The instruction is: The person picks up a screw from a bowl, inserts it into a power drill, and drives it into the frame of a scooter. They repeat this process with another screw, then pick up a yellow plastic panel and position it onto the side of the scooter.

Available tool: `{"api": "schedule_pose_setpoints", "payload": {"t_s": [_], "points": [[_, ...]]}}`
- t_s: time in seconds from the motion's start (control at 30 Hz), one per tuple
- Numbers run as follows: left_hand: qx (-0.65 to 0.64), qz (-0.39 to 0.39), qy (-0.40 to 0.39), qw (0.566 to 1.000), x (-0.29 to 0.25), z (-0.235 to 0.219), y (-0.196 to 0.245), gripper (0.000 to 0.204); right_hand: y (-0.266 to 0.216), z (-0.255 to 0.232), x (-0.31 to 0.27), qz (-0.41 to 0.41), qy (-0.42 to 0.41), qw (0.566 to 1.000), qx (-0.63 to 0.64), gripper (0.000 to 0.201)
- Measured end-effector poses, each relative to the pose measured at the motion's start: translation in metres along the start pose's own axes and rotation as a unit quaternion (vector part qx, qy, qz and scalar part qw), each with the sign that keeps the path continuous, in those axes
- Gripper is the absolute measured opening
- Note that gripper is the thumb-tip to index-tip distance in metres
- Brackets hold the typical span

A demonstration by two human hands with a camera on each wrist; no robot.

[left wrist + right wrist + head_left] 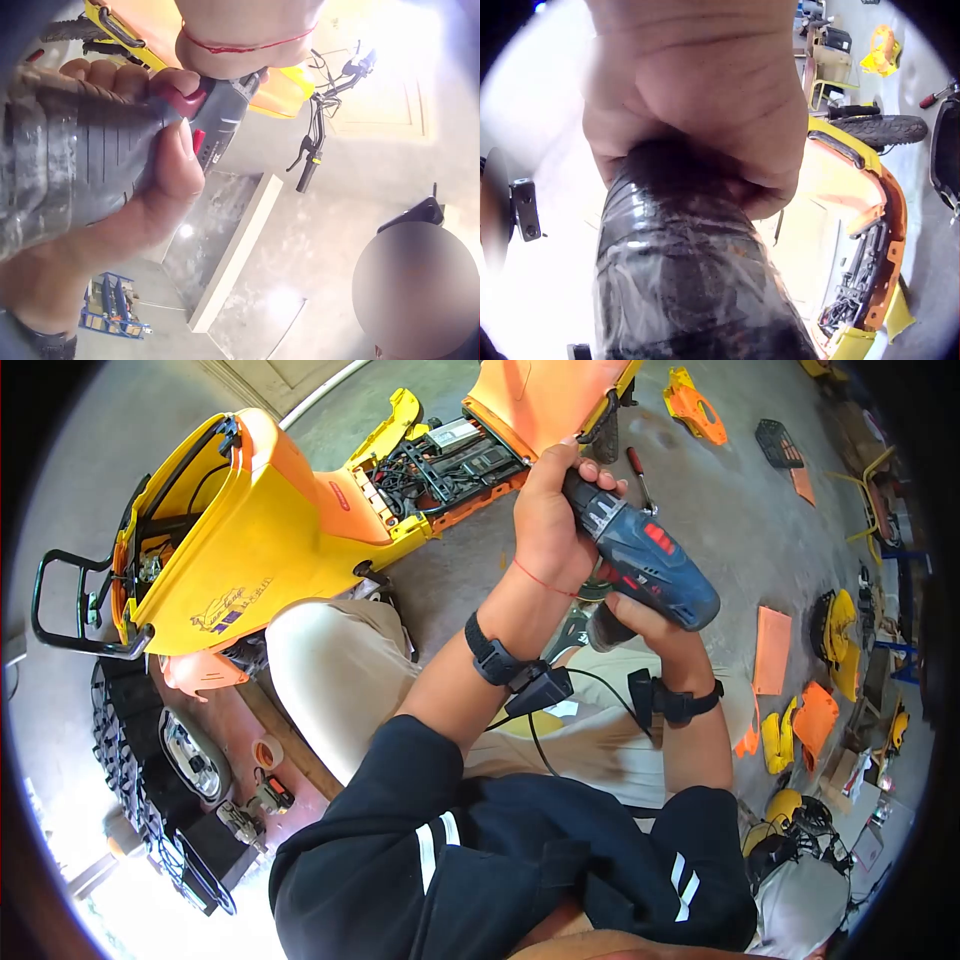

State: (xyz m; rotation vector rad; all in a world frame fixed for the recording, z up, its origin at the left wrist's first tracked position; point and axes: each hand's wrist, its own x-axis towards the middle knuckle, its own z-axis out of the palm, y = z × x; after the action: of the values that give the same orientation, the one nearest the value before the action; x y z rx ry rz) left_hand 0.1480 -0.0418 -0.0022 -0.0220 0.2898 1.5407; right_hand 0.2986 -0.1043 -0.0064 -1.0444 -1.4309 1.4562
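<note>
A blue and black power drill (pixel 655 555) is held between both hands over the lap. The left hand (pixel 555 510), with a red string at its wrist, grips the dark chuck end. The right hand (pixel 650 622) holds the drill's handle from below. In the left wrist view, the right hand (pixel 169 172) wraps the worn, dark handle (pixel 105 146), with a finger at the red trigger (pixel 187 99). From the right wrist, the handle's wrapped end (pixel 690 277) fills the foreground below the right hand (pixel 712 105). The chuck's tip is hidden by the left fingers.
A yellow and orange scooter body (pixel 270 520) with exposed wiring (pixel 430 475) stands ahead and left. A red-handled screwdriver (pixel 640 475) lies on the floor beyond the drill. Orange panels (pixel 773 650) and yellow parts lie at right; a tape roll (pixel 267 752) lies at lower left.
</note>
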Motion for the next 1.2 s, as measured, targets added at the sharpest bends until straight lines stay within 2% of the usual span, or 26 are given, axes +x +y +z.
{"api": "schedule_pose_setpoints", "payload": {"t_s": [0.07,0.1,0.23,0.33,0.37,0.43,0.47,0.53,0.57,0.6,0.67,0.77,0.8,0.87,0.93,0.97,1.0,1.03,1.1,1.13,1.2], "points": [[-0.013,-0.011,0.018,1.0,0.002,-0.003,-0.002,0.018,0.001,-0.01,-0.001,0.025,-0.023,0.999,-0.012,0.039],[-0.007,-0.019,0.02,1.0,0.001,-0.003,-0.001,0.018,0.007,-0.011,-0.001,-0.014,-0.031,0.999,-0.031,0.04],[-0.014,-0.015,0.021,1.0,0.002,-0.006,-0.004,0.017,0.01,-0.013,-0.003,-0.031,-0.012,0.998,-0.047,0.041],[-0.009,-0.02,0.006,1.0,0.002,-0.006,-0.005,0.019,0.008,-0.02,-0.004,0.044,-0.029,0.995,-0.085,0.048],[-0.008,-0.019,0.005,1.0,0.001,-0.005,-0.005,0.019,0.008,-0.017,-0.004,0.043,-0.03,0.995,-0.085,0.048],[0.016,-0.01,-0.003,1.0,0.0,-0.001,-0.005,0.021,0.008,-0.011,-0.002,-0.022,-0.011,1.0,-0.004,0.049],[0.015,-0.01,-0.004,1.0,0.0,0.001,-0.004,0.021,0.008,-0.011,0.0,-0.023,-0.011,1.0,-0.005,0.049],[0.03,-0.024,-0.021,0.999,0.001,0.003,-0.003,0.025,0.014,-0.013,0.007,-0.019,-0.011,0.997,0.075,0.056],[0.031,-0.028,-0.018,0.999,0.003,0.003,-0.005,0.025,0.021,-0.02,0.01,-0.004,-0.018,0.993,0.118,0.068],[0.064,-0.028,-0.052,0.996,0.006,0.002,-0.008,0.029,0.021,-0.021,0.009,0.0,0.019,0.993,0.119,0.079],[0.134,-0.014,-0.123,0.983,0.014,-0.012,-0.017,0.04,0.015,-0.029,0.007,0.018,0.062,0.988,0.143,0.087],[0.237,-0.045,-0.189,0.952,0.021,-0.026,-0.018,0.054,0.016,-0.05,0.01,-0.017,0.038,0.983,0.178,0.079],[0.235,-0.046,-0.184,0.953,0.03,-0.037,-0.016,0.054,0.011,-0.052,0.013,-0.022,0.035,0.979,0.2,0.069],[0.285,-0.143,-0.138,0.938,0.05,-0.072,-0.02,0.05,0.006,-0.06,0.017,-0.012,-0.02,0.943,0.332,0.062],[0.437,-0.175,-0.074,0.879,0.075,-0.147,-0.018,0.042,-0.011,-0.058,0.015,-0.019,-0.004,0.919,0.393,0.058],[0.447,-0.192,0.01,0.873,0.081,-0.195,-0.012,0.03,-0.015,-0.062,0.014,-0.026,-0.009,0.913,0.407,0.058],[0.506,-0.198,0.07,0.837,0.087,-0.251,0.0,0.02,-0.018,-0.067,0.012,-0.022,0.004,0.912,0.41,0.058],[0.59,-0.167,0.13,0.779,0.092,-0.351,0.011,0.019,-0.019,-0.073,0.009,-0.016,0.021,0.906,0.422,0.058],[0.719,-0.136,0.265,0.627,0.101,-0.538,0.033,0.022,-0.012,-0.086,0.005,-0.015,0.036,0.897,0.441,0.059],[0.776,-0.233,0.334,0.482,0.07,-0.491,0.051,0.032,-0.008,-0.089,0.006,-0.01,0.044,0.896,0.443,0.059],[0.834,-0.302,0.292,0.358,0.041,-0.487,0.07,0.041,0.0,-0.092,0.015,-0.013,0.072,0.87,0.488,0.06]]}}
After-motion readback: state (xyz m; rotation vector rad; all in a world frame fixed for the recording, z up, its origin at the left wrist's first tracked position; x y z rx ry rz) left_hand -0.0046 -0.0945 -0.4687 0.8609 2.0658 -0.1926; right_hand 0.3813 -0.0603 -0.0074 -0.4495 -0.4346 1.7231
